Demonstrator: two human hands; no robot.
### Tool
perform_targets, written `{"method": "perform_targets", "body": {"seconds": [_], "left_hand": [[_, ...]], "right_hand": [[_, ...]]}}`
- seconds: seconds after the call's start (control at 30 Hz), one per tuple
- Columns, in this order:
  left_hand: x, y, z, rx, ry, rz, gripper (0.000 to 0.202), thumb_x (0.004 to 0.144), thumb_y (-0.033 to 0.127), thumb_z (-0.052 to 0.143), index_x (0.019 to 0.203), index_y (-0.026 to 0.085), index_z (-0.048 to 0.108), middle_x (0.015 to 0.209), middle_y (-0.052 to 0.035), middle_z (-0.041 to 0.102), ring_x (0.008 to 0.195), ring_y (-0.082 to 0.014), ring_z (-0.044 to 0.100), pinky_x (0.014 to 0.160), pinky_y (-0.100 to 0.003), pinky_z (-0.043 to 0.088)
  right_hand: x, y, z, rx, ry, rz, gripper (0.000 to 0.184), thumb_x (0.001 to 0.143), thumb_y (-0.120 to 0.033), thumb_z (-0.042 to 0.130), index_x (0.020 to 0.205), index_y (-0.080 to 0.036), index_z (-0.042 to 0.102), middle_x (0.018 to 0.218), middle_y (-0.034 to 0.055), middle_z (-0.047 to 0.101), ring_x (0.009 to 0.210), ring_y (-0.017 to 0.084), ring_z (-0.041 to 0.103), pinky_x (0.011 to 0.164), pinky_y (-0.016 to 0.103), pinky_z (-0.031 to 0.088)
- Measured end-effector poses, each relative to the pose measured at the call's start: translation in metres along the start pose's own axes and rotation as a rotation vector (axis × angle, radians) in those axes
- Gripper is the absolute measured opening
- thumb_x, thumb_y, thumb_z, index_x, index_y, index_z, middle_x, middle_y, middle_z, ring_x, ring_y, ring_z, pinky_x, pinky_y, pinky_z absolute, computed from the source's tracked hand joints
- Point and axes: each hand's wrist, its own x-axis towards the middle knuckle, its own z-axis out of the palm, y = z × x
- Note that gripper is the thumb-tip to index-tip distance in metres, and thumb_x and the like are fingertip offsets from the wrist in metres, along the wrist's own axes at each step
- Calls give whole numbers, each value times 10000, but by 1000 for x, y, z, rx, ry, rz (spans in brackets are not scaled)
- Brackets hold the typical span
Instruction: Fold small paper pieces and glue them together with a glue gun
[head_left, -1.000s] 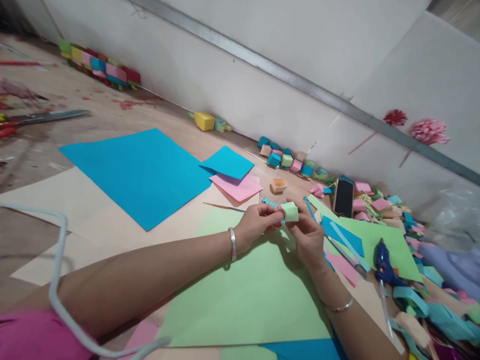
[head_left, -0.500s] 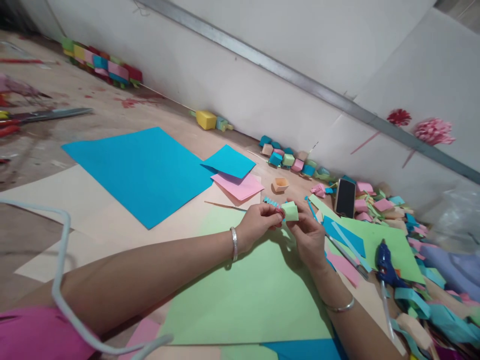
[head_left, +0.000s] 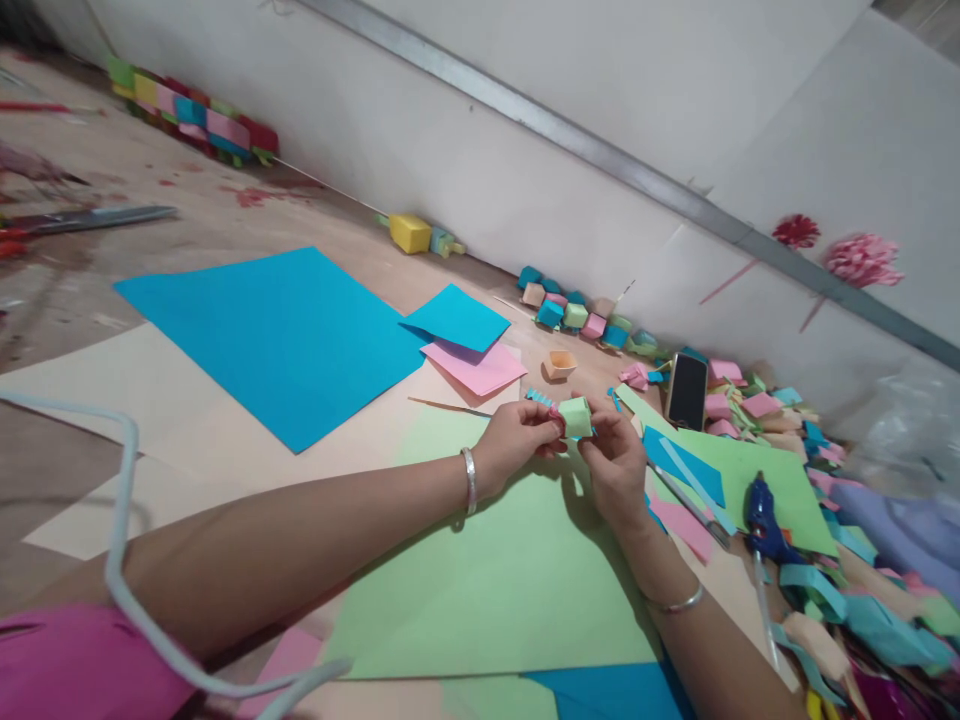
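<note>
Between my two hands is a small pale green folded paper box (head_left: 576, 417), with bits of pink and blue paper beside it. My left hand (head_left: 521, 440) pinches it from the left, thumb and forefinger together. My right hand (head_left: 619, 462) grips its right side with bent fingers. Both hands are above a large light green paper sheet (head_left: 487, 590). Just beyond them stands a small open peach paper box (head_left: 559, 365). Pink paper (head_left: 480, 372) and a small blue sheet (head_left: 461, 318) lie past my left hand.
A large blue sheet (head_left: 277, 340) lies left, with scissors (head_left: 97, 218) farther off. On the right are a phone (head_left: 687, 392), a blue glue gun (head_left: 765, 515) and piled paper pieces (head_left: 892, 620). A white cable (head_left: 120, 540) crosses my left arm. Paper-box strings (head_left: 574, 315) line the wall.
The green paper box has turned in my fingers, showing a more boxlike side. My hands stay close together, and the view has shifted slightly.
</note>
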Motion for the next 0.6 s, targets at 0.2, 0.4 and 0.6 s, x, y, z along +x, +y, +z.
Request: {"method": "perform_targets", "body": {"seconds": [0.2, 0.4, 0.6], "left_hand": [[-3, 5, 3, 166, 11, -21, 167, 709, 260, 695, 783, 126, 628, 676, -56, 668, 529, -136, 606, 449, -219, 475], [0, 8, 3, 550, -103, 93, 212, 726, 356, 651, 784, 153, 645, 659, -29, 659, 528, -160, 610, 520, -260, 485], [0, 6, 1, 879, -141, 315, 165, 755, 333, 600, 749, 189, 678, 637, -15, 673, 581, -176, 609, 553, -246, 426]], "right_hand": [[39, -38, -30, -313, 45, 47, 192, 684, -136, 570, 853, -195, 639, 1181, 100, 661, 1111, 259, 615, 818, 380, 539], [27, -121, -150, -1099, 40, 99, 199, 851, -251, 495, 935, -234, 674, 1125, 22, 693, 1040, 188, 642, 852, 319, 508], [-46, -95, -238, -1503, 28, 439, 192, 870, -245, 588, 1001, -134, 675, 981, 129, 694, 934, 240, 650, 858, 393, 488]]}}
